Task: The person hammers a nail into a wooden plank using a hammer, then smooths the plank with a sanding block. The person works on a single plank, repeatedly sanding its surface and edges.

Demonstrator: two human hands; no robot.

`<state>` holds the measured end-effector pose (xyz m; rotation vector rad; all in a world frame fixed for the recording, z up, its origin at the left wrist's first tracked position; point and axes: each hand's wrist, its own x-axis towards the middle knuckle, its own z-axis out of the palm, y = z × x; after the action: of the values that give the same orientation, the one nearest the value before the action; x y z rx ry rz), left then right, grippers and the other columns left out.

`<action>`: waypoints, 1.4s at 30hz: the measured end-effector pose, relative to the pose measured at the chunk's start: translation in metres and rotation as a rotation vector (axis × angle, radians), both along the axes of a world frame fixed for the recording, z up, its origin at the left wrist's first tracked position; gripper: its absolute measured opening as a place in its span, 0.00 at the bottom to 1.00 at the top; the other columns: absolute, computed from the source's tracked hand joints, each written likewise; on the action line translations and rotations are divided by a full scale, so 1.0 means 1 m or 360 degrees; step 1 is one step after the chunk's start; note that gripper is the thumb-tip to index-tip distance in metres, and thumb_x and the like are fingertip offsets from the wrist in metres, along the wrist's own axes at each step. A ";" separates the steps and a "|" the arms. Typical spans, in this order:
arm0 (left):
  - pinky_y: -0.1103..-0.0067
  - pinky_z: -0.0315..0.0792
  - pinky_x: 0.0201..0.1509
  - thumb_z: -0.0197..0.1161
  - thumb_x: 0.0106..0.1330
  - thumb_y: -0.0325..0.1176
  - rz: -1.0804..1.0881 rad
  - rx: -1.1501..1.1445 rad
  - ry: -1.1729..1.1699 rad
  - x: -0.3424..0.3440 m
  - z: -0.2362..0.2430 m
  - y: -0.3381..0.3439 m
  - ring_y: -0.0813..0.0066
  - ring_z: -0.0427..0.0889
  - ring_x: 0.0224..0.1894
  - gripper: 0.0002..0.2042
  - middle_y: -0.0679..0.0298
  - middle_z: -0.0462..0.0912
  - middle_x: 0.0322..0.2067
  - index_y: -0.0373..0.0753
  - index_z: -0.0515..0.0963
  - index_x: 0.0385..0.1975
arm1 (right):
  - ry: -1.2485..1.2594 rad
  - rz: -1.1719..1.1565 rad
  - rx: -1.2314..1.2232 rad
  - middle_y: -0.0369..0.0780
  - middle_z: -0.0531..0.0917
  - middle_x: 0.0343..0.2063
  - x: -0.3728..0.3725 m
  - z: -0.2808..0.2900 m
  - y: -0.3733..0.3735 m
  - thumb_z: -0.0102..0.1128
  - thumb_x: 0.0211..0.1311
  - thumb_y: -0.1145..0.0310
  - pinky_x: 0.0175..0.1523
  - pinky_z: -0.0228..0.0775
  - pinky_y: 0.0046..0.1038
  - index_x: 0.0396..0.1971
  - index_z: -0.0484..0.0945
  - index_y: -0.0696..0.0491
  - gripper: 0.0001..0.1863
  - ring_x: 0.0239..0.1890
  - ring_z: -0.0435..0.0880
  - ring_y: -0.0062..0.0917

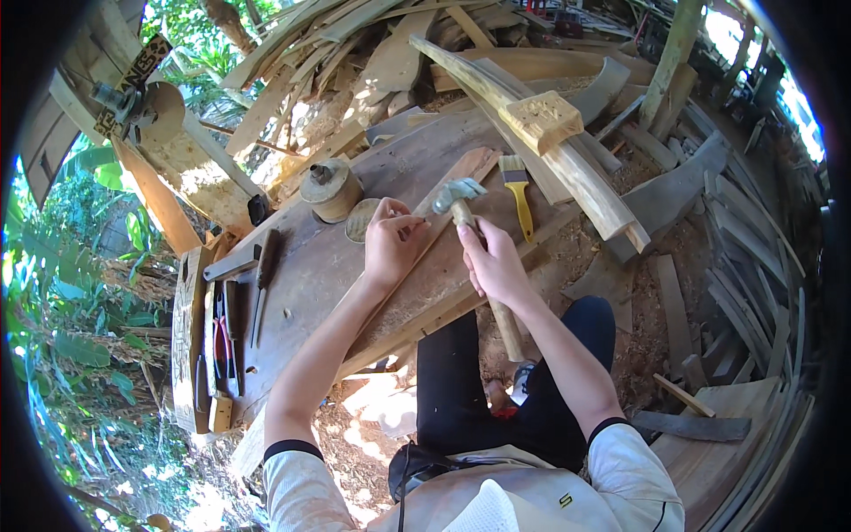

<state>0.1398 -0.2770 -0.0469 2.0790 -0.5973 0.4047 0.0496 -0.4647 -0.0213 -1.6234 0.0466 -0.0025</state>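
Observation:
My right hand [495,263] is wrapped round the wooden handle of a claw hammer [459,193]. Its metal head is raised over a narrow wooden board [424,257] on the workbench, and the handle's end hangs past the bench's near edge. Just left of the hammer head, my left hand [393,244] is closed in a pinch at the board; whatever its fingertips hold is too small to name. A round shallow container [360,219] sits partly behind that hand. Right of the hammer lies a paintbrush [517,197] with a yellow handle.
On the workbench [306,288], a round wooden pot [331,190] with a dark knob stands beyond my left hand. Red-handled pliers [223,341] lie in a wooden rack at the left end. A long timber [585,177] bearing a wood block leans at right; scrap boards [355,71] are piled behind.

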 end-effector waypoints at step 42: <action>0.74 0.75 0.34 0.75 0.58 0.25 0.0011 0.0030 0.0022 0.001 -0.002 0.002 0.71 0.79 0.27 0.04 0.61 0.80 0.37 0.36 0.90 0.33 | -0.0039 0.0187 -0.0123 0.35 0.74 0.15 0.000 0.028 0.001 0.51 0.82 0.54 0.20 0.66 0.29 0.42 0.76 0.60 0.20 0.12 0.74 0.19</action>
<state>0.1409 -0.2751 -0.0488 2.1007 -0.5882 0.3895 0.0497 -0.4639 0.0068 -1.7011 -0.0686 0.0667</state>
